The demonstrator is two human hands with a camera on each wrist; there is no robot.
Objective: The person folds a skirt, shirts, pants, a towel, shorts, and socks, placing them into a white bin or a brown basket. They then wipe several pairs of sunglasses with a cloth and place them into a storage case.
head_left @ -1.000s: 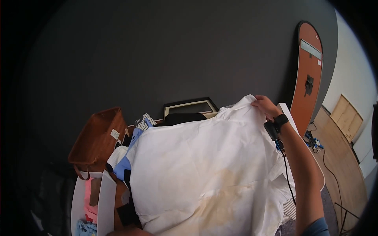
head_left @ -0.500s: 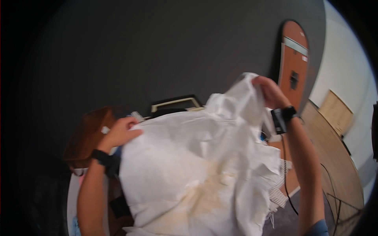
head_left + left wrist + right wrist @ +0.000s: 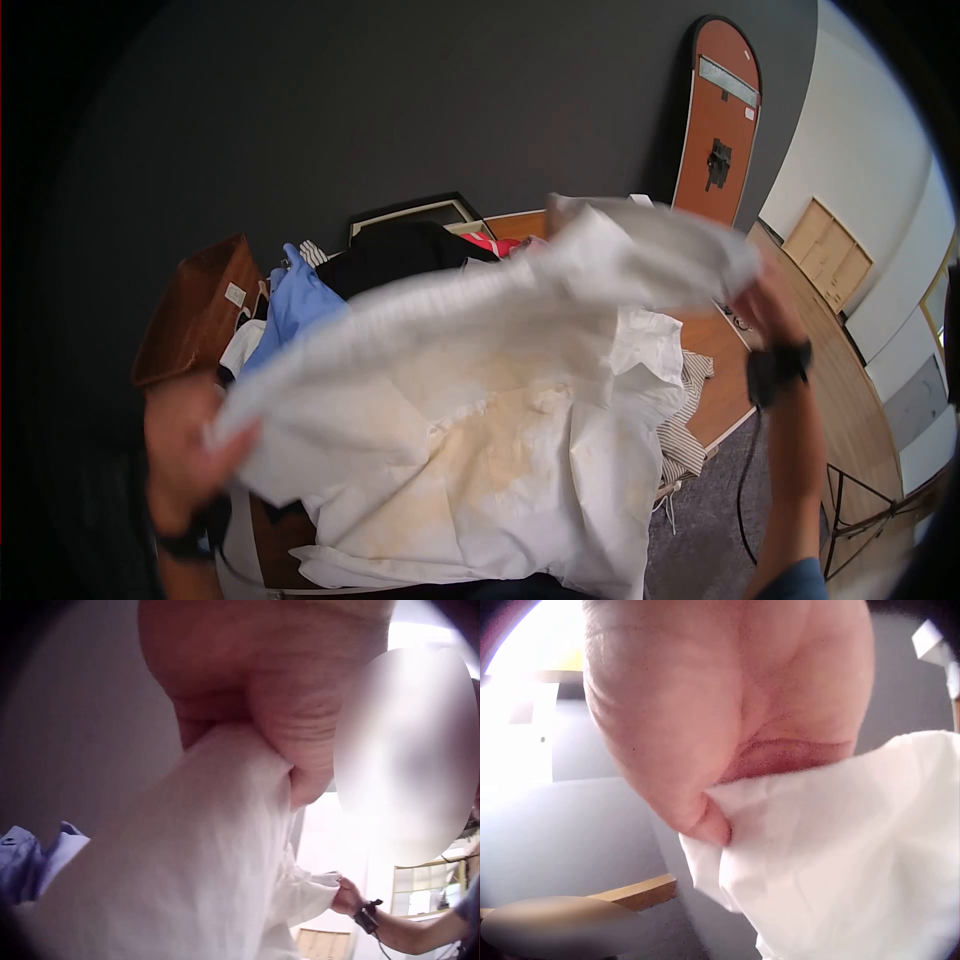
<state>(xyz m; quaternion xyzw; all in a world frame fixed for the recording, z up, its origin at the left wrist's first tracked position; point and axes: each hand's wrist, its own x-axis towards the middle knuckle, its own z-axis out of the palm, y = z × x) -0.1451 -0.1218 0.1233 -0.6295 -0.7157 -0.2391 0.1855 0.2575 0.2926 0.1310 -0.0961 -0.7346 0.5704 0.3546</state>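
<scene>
A large white cloth garment with yellowish-brown stains spans the middle of the head view, its far edge lifted and blurred by motion. My left hand grips its left corner; in the left wrist view the fingers and thumb of that hand pinch the white fabric. At the right, my right hand holds the other end of the raised edge. The right wrist view shows that hand with thumb and fingers closed on the cloth. A striped cloth lies partly under the garment's right side.
Behind the garment lie a blue cloth, black cloth and an empty frame. A brown basket stands at the left. An orange-brown board leans on the dark wall. At the lower right is a black metal stand.
The left hand came into view, took hold of the garment's left edge, and moved down and left. The right hand moved right and down, and the far edge is lifted toward the camera.
</scene>
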